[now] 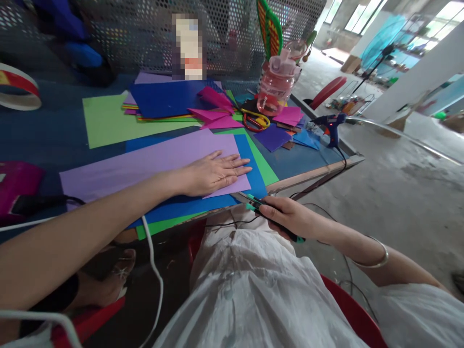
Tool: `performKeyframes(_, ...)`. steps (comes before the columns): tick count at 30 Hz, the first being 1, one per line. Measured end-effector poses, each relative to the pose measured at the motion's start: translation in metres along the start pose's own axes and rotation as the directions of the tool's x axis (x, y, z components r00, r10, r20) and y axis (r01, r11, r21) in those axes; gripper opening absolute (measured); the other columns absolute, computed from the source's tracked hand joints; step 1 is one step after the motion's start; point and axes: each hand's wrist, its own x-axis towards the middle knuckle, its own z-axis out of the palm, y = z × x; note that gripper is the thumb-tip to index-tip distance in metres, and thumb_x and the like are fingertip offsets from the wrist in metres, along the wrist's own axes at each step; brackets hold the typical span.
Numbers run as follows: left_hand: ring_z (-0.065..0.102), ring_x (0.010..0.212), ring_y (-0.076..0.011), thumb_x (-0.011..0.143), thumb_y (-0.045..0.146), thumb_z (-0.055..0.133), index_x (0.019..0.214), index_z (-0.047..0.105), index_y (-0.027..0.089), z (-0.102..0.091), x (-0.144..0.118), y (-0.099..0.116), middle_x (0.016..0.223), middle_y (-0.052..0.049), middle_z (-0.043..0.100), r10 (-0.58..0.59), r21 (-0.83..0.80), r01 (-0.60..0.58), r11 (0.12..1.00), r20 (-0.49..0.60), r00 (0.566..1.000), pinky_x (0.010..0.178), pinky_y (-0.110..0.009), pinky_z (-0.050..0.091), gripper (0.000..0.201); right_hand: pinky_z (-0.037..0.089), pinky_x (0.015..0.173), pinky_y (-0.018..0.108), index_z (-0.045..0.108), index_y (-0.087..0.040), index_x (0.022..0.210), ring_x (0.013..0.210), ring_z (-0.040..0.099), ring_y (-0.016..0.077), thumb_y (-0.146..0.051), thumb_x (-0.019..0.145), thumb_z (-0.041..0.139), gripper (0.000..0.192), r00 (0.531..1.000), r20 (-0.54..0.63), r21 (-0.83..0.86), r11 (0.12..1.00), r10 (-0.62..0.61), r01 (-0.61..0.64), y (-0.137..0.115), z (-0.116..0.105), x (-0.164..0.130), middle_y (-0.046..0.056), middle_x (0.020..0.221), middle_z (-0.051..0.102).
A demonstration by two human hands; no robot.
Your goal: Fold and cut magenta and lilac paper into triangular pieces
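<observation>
My left hand (213,175) lies flat with fingers spread on a sheet of lilac paper (159,157). Under it is a blue sheet (253,169), and green paper (266,171) shows beneath that along the right and front edges. A box cutter (261,207) with a black and teal handle is gripped in my right hand (286,215), just off the table's front edge. Its blade is out and points left, close to the lower edge of the lilac sheet. Whether the blade touches the paper I cannot tell.
Behind lie stacked coloured papers (163,99), scissors (257,121) and a pink bottle (276,87). A glue gun (331,128) sits at the table's right edge, its cord hanging down. A tape roll (21,89) is at left, and a white cable (154,270) hangs in front.
</observation>
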Motion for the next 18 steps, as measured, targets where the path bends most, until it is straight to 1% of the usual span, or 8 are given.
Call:
performKeyframes(2, 0.017, 0.166, -0.0245, 0.111, 0.043, 0.022, 0.167, 0.034, 0.034, 0.0003, 0.0003, -0.0003, 0.177, -0.001, 0.027, 0.001, -0.003, -0.001, 1.0, 0.0, 1.0, 0.131, -0.055, 0.004, 0.058, 0.035, 0.038, 0.021, 0.045, -0.024, 0.087, 0.042, 0.048, 0.0075, -0.068, 0.104, 0.043, 0.048, 1.0, -0.007, -0.022, 1.0, -0.009, 0.009, -0.0007, 0.0011, 0.0013, -0.007, 0.063, 0.054)
performKeyframes(6, 0.017, 0.166, -0.0241, 0.111, 0.043, 0.022, 0.167, 0.033, 0.035, -0.0001, 0.0005, 0.0007, 0.177, -0.001, 0.027, 0.0, -0.004, 0.0, 1.0, 0.007, 1.0, 0.131, -0.055, 0.005, 0.058, 0.037, 0.041, 0.022, 0.049, -0.023, 0.089, 0.046, 0.05, 0.0084, -0.068, 0.104, 0.044, 0.047, 1.0, -0.008, -0.058, 0.998, -0.021, 0.02, -0.0033, 0.0027, 0.0019, -0.006, 0.063, 0.054)
performKeyframes(11, 0.015, 0.166, -0.0234, 0.111, 0.043, 0.02, 0.167, 0.033, 0.035, -0.0013, 0.0003, 0.0028, 0.178, 0.0, 0.026, -0.015, 0.004, 0.015, 1.0, 0.013, 1.0, 0.132, -0.054, 0.003, 0.058, 0.033, 0.037, 0.02, 0.045, -0.024, 0.09, 0.041, 0.045, 0.0065, -0.068, 0.104, 0.044, 0.047, 1.0, 0.006, 0.016, 1.0, -0.009, 0.009, -0.0023, 0.0049, 0.0012, -0.008, 0.062, 0.051)
performKeyframes(18, 0.014, 0.166, -0.0236, 0.111, 0.043, 0.021, 0.167, 0.033, 0.034, -0.0021, -0.0002, 0.0031, 0.178, 0.0, 0.026, -0.013, 0.008, 0.013, 1.0, 0.017, 1.0, 0.132, -0.054, 0.002, 0.058, 0.033, 0.038, 0.019, 0.046, -0.023, 0.089, 0.042, 0.046, 0.0064, -0.065, 0.106, 0.044, 0.045, 1.0, 0.021, -0.012, 1.0, -0.023, 0.023, -0.0043, 0.0051, 0.0018, -0.008, 0.06, 0.051)
